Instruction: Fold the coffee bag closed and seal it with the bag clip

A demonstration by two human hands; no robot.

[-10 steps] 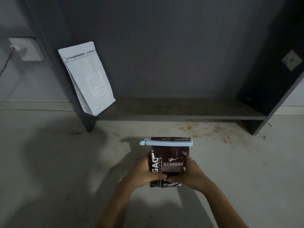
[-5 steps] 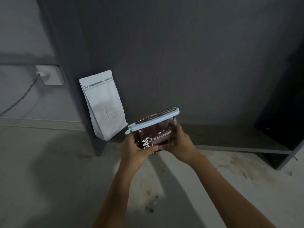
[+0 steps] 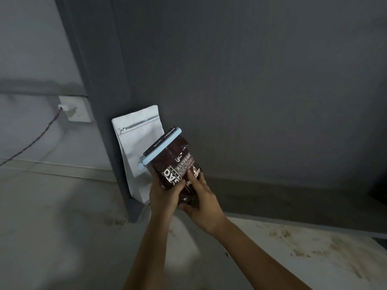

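A dark brown coffee bag (image 3: 175, 162) with white lettering is held up in both hands, tilted to the right. A light blue bag clip (image 3: 160, 147) is clamped across its folded top. My left hand (image 3: 164, 193) grips the bag's lower left side, thumb on the front. Cupping the lower right side and bottom is my right hand (image 3: 202, 200), with fingers on the front. The bag hangs just in front of and to the right of a white pouch, above the low shelf.
A white zip pouch (image 3: 137, 151) leans upright against the dark grey panel (image 3: 100, 101) at the shelf's left end. A low dark shelf (image 3: 293, 201) runs right. A wall socket (image 3: 76, 108) with a plugged cable sits at left. The pale floor (image 3: 62, 237) is stained.
Both hands carried the clipped coffee bag up from near the floor and forward toward the shelf, beside the white pouch. The bag tilted to the right. The view moved closer.
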